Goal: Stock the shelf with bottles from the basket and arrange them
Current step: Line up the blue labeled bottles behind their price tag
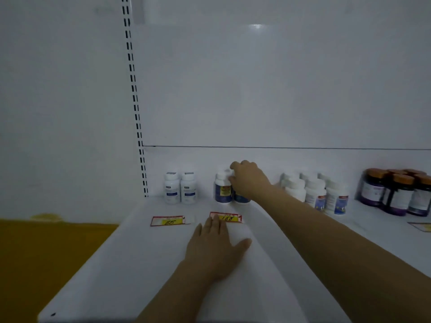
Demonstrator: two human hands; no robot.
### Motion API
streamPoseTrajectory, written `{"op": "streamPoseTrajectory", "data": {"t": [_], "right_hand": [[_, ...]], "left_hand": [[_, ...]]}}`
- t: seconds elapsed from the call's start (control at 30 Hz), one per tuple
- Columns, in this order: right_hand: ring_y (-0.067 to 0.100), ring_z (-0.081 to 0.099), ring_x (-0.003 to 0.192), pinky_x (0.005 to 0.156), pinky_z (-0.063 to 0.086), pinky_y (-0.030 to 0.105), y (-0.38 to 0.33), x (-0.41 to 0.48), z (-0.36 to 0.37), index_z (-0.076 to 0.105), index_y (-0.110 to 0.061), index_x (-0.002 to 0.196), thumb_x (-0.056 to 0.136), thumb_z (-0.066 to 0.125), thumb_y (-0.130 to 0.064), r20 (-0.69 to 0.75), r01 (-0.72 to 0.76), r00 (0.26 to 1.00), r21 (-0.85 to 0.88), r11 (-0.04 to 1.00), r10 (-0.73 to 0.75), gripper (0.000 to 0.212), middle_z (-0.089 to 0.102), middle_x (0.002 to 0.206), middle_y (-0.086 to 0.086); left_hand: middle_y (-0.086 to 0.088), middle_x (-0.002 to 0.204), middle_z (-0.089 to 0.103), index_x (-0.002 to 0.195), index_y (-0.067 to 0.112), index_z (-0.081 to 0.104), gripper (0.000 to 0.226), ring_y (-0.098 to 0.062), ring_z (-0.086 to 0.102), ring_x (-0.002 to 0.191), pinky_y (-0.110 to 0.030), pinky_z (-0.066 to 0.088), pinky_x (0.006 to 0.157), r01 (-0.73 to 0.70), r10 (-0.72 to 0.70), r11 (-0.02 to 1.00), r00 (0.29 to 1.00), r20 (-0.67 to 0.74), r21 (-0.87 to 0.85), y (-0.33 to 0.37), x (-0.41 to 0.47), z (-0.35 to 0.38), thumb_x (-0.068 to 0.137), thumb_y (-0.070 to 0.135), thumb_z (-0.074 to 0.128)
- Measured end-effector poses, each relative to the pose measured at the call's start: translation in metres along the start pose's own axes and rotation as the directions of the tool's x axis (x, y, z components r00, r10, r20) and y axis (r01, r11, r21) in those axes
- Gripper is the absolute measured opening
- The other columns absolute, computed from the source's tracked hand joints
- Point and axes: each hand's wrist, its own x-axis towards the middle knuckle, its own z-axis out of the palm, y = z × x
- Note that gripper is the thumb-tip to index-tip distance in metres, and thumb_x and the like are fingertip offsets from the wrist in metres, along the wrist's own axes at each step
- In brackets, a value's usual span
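The right hand [247, 180] has its fingers curled round the cap of a blue-label bottle [242, 198], upright just beside its neighbour bottle [222, 188]. The left hand [217, 243] lies flat, fingers straight, on the shelf [140, 252]. A sideways shove could topple the neighbour
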Motion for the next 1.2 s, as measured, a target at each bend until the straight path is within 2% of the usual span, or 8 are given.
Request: {"op": "streamPoseTrajectory", "data": {"t": [0.2,0.37,0.57,0.7,0.8,0.87,1.0,1.2], "right_hand": [[0.033,0.042,0.120,0.099,0.032,0.042,-0.017,0.027,0.032,0.041,-0.015,0.135,0.099,0.034,-0.042,0.018,0.013,1.000,-0.164,0.986,-0.010,0.045,0.046,0.130,0.015],[0.034,0.042,0.115,0.098,0.030,0.040,-0.021,0.032,0.042,0.039,-0.015,0.131,0.096,0.043,-0.031,-0.046,-0.019,0.999,-0.157,0.987,0.012,0.038,0.046,0.124,0.016],[0.033,0.043,0.116,0.099,0.029,0.041,-0.021,0.029,0.026,0.044,-0.018,0.130,0.098,0.041,-0.036,-0.076,0.028,0.996,-0.111,0.993,-0.037,0.037,0.048,0.125,0.014],[0.033,0.047,0.113,0.097,0.035,0.040,-0.016,0.022,-0.003,0.048,-0.020,0.130,0.098,0.042,-0.036,-0.083,0.046,0.996,0.089,0.995,-0.039,0.036,0.047,0.124,0.014],[0.024,0.050,0.101,0.084,0.044,0.032,-0.010,0.015,-0.029,0.054,-0.020,0.125,0.095,0.050,-0.036,-0.075,0.044,0.997,0.387,0.921,-0.016,0.034,0.046,0.123,0.012],[0.020,0.052,0.097,0.076,0.043,0.027,-0.003,0.010,-0.041,0.059,-0.021,0.119,0.092,0.056,-0.036,-0.118,0.068,0.993,0.494,0.867,-0.010,0.031,0.051,0.121,0.010],[0.011,0.055,0.090,0.060,0.040,0.013,0.010,-0.007,-0.054,0.065,-0.021,0.112,0.089,0.062,-0.038,-0.166,0.096,0.986,0.642,0.760,0.016,0.029,0.060,0.105,-0.001],[0.013,0.063,0.095,0.085,0.053,0.030,0.021,-0.021,-0.026,0.071,-0.023,0.101,0.083,0.068,-0.045,-0.135,0.060,0.988,0.776,0.628,0.071,0.028,0.067,0.098,-0.005]], "left_hand": [[-0.004,0.159,-0.009,0.151,0.012,-0.005,0.091,-0.016,-0.009,0.146,-0.036,-0.005,0.117,0.005,-0.006,1.000,1.000,0.026,0.015,0.002,0.000,-0.001,0.085,0.074,0.008],[-0.003,0.159,-0.009,0.151,0.014,-0.005,0.124,-0.016,-0.009,0.146,-0.036,-0.006,0.116,-0.007,0.007,0.998,1.000,0.005,-0.055,0.001,-0.002,-0.002,0.045,0.078,-0.013],[-0.004,0.158,-0.014,0.150,0.012,-0.009,0.090,-0.017,-0.011,0.146,-0.035,-0.004,0.117,0.016,-0.018,0.997,1.000,-0.023,-0.080,-0.003,0.000,-0.001,0.088,0.071,0.018],[-0.006,0.159,-0.008,0.151,0.011,-0.001,0.088,-0.020,-0.004,0.147,-0.037,0.000,0.118,-0.003,-0.005,0.997,0.994,-0.109,-0.073,0.000,-0.003,-0.012,0.090,0.068,0.025],[-0.010,0.153,0.028,0.146,0.010,0.029,0.077,-0.025,0.026,0.141,-0.036,0.024,0.115,0.022,-0.064,0.979,0.977,-0.203,-0.203,0.001,0.006,-0.031,0.089,0.062,0.041],[-0.006,0.135,0.048,0.133,0.012,0.044,0.063,-0.021,0.047,0.123,-0.026,0.040,0.096,0.011,-0.121,0.931,0.952,-0.280,-0.364,0.001,0.012,-0.048,0.087,0.054,0.055],[-0.005,0.136,0.049,0.135,0.012,0.040,0.064,-0.019,0.049,0.120,-0.024,0.036,0.081,-0.031,-0.145,0.804,0.958,-0.247,-0.594,0.004,0.028,-0.066,0.084,0.038,0.066],[0.001,0.114,0.062,0.125,0.016,0.052,0.046,-0.009,0.057,0.093,-0.016,0.041,0.073,-0.140,-0.050,0.647,0.973,-0.225,-0.750,0.010,0.045,-0.051,0.084,0.031,0.069]]}}
